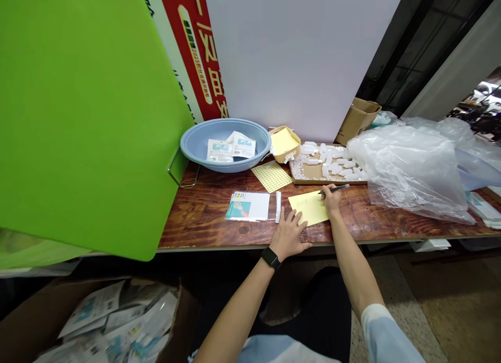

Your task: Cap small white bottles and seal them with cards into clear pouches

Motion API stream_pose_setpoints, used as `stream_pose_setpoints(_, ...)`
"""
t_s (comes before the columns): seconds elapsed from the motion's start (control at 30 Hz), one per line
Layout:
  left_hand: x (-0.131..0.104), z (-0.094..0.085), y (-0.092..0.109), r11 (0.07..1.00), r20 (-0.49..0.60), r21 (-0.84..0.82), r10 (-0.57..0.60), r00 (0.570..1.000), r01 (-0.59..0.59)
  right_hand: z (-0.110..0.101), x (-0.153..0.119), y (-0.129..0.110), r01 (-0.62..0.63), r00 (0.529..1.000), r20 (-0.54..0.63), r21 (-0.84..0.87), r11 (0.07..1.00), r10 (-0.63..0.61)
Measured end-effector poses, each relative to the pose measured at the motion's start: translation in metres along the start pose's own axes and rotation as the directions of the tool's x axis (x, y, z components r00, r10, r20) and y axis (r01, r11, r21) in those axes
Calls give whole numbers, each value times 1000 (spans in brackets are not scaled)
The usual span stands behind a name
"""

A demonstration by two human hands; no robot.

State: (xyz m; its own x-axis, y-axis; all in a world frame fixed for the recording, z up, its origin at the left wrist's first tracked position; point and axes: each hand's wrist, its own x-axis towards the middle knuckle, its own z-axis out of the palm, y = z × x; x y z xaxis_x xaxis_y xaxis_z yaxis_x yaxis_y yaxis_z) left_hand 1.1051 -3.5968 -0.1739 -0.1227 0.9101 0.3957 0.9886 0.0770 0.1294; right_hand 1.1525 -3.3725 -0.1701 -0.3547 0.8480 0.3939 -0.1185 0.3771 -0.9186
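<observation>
My yellow paper (312, 208) lay near the front edge of the desk (211, 232), seeming longer side to side. My left hand (288, 234) spread flat over its near left corner; my right hand (332, 198) pinched a pen (342, 187) by its far right corner.

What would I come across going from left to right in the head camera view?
Green board → blue basin → left hand at the yellow paper's left edge → right hand holding a pen → clear plastic bag.
</observation>
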Motion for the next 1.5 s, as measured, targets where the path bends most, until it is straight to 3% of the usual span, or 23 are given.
stream_pose_setpoints(0.17,0,3,1,993,-125,-56,-107,986,100,5,-5,-2,-33,988,150,25,999,29)
stream_pose_setpoints(0.3,0,4,3,996,-130,-12,-88,988,87,9,-8,0,-44,966,257,15,999,38)
stream_pose_setpoints(0.43,1,4,3,1000,-87,-1,-25,996,25,7,-8,-2,-19,965,262,11,1000,15)
stream_pose_setpoints(0.6,3,4,2,999,-51,25,-28,998,30,6,-12,-7,38,973,226,11,999,-40)
stream_pose_setpoints(0.8,2,4,4,999,-37,27,-29,999,30,15,-15,0,-24,946,322,-59,998,42)
stream_pose_setpoints(1.23,1,2,4,998,-14,61,-20,1000,21,14,-15,-4,73,968,249,-189,979,-24)
stream_pose_setpoints(1.5,1,7,2,997,-58,58,-44,997,47,11,-18,-5,133,988,98,-146,980,-119)
